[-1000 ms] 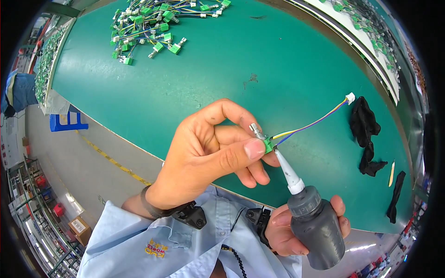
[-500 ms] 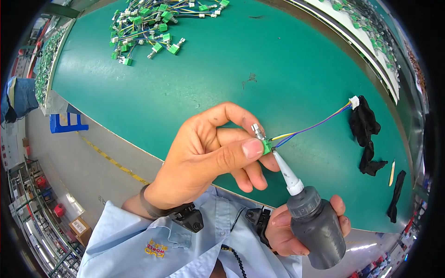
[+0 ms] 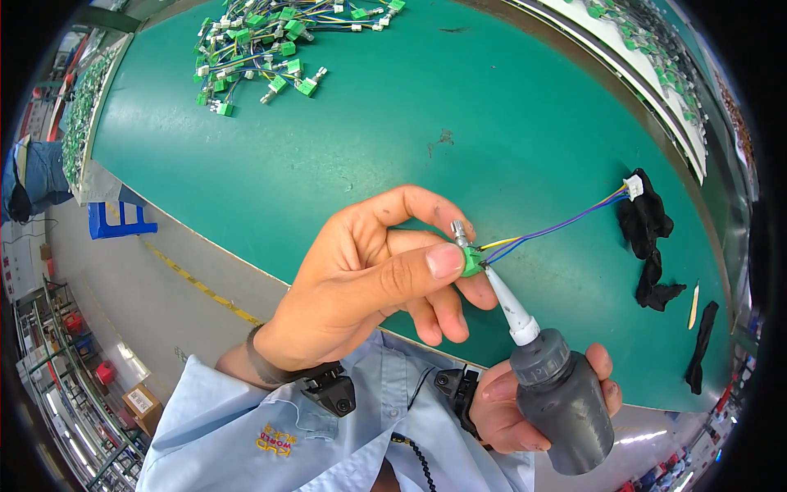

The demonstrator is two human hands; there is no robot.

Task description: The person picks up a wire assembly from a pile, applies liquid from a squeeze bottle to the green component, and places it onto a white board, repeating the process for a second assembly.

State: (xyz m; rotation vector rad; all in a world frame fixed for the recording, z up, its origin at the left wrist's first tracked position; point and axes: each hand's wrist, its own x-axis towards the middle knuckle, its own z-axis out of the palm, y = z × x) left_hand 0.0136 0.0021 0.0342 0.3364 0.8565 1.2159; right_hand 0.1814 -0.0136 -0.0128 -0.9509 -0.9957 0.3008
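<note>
Between thumb and fingers, my left hand (image 3: 385,271) pinches a small green potentiometer (image 3: 472,261) with a metal shaft pointing up. Yellow and blue wires (image 3: 549,230) run from it to a white plug (image 3: 634,187) at the right, which lies against a black cloth strip (image 3: 643,217). My right hand (image 3: 508,410) is wrapped round a dark squeeze bottle (image 3: 566,410), held tilted. The bottle's white tapered nozzle (image 3: 510,305) has its tip at the wire side of the potentiometer, where a dark spot shows. Whether liquid is flowing cannot be made out.
A heap of wired green potentiometers (image 3: 287,49) lies at the far left of the green table (image 3: 344,156). At the right are another black strip (image 3: 701,348) and a thin wooden stick (image 3: 693,305). White trays with more parts (image 3: 656,90) stand far right; a blue stool (image 3: 123,220) is at left.
The bottle and its nozzle have shifted very slightly right. The white plug has moved a little right and down, and the potentiometer's shaft has tipped slightly.
</note>
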